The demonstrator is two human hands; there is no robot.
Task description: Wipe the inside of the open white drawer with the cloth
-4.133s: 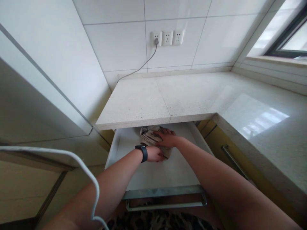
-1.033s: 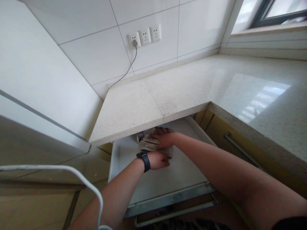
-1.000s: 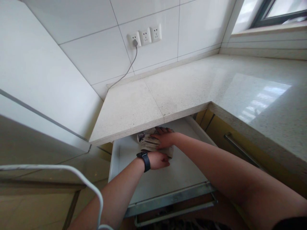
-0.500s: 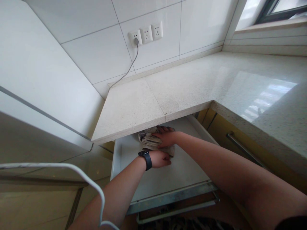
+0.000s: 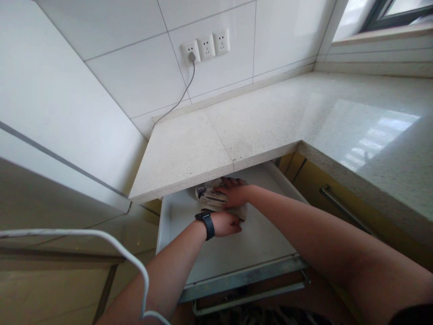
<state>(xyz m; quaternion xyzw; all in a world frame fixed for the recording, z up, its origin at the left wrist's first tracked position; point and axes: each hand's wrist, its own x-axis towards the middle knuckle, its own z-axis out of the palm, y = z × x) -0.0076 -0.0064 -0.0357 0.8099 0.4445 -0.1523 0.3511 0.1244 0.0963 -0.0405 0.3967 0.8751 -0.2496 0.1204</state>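
A folded beige cloth (image 5: 211,197) with dark markings lies in the pulled-out white drawer (image 5: 267,239), partly under the counter edge. My right hand (image 5: 234,193) is over the cloth from the right, its thumb across the top and its fingers bent round the far side. On the near side, my left hand (image 5: 226,224), with a dark watch (image 5: 205,223) on the wrist, has its fingers curled in at the cloth's near right edge. The left fingertips are partly hidden.
A pale stone countertop (image 5: 189,149) overhangs the back of the drawer. A metal handle (image 5: 250,299) runs along the drawer front. A white cable (image 5: 111,241) loops at lower left. A grey cord (image 5: 179,101) hangs from a wall socket. Yellow cabinets (image 5: 318,194) stand right.
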